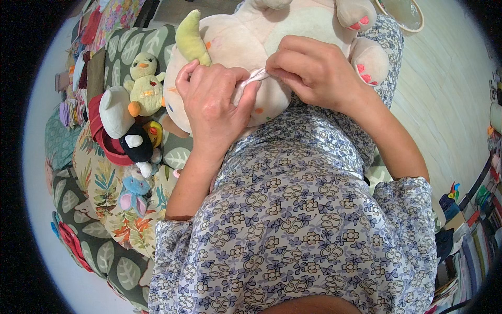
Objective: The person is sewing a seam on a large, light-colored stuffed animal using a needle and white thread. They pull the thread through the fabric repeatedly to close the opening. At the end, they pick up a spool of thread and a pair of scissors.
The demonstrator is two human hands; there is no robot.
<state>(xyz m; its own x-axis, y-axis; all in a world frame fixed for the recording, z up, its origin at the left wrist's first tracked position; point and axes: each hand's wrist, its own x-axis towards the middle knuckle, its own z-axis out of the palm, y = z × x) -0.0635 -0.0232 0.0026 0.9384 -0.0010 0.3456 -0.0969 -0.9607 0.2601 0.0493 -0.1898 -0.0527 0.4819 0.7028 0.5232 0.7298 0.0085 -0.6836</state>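
A large cream plush toy (235, 37) with a pale green horn (192, 39) and pink paw pads lies across my lap. My left hand (215, 100) rests over its head and pinches a small white strip of fabric (257, 75) between thumb and fingers. At the strip's other end, above the plush, my right hand (310, 72) grips it with bent fingertips. Whether the strip is part of the plush cannot be told. The left hand hides part of the plush's head.
On the left, a yellow duck plush (147, 86), a black and white plush (136, 143) and a blue plush (135, 192) lie on leaf-patterned cushions. A round bin (420, 19) stands at the top right, on the pale floor (431, 110). Folded fabrics and other items line the right edge.
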